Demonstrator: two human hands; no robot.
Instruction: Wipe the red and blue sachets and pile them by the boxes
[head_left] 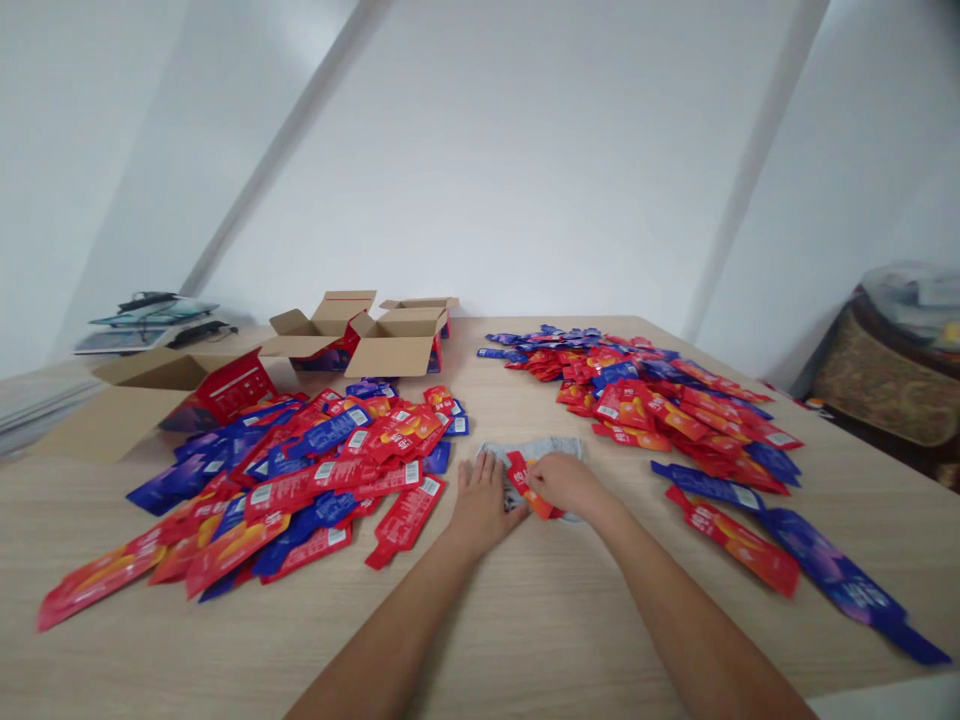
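Observation:
A small red and orange pouch [518, 467] lies on a crumpled light grey cloth [531, 448] at the middle of the table. My left hand [481, 503] rests flat on the cloth's left side, fingers stretched out and the thumb near the pouch. Curled fingers of my right hand [568, 484] press on the pouch from the right, covering part of it. Whether cloth is also pinched in those fingers is hidden.
A heap of red and blue pouches [322, 470] spreads on the left, with another heap [660, 400] on the right. Two loose pouches, red [739, 540] and blue [832, 570], lie nearer on the right. Several open cardboard boxes [394, 357] stand at the back left.

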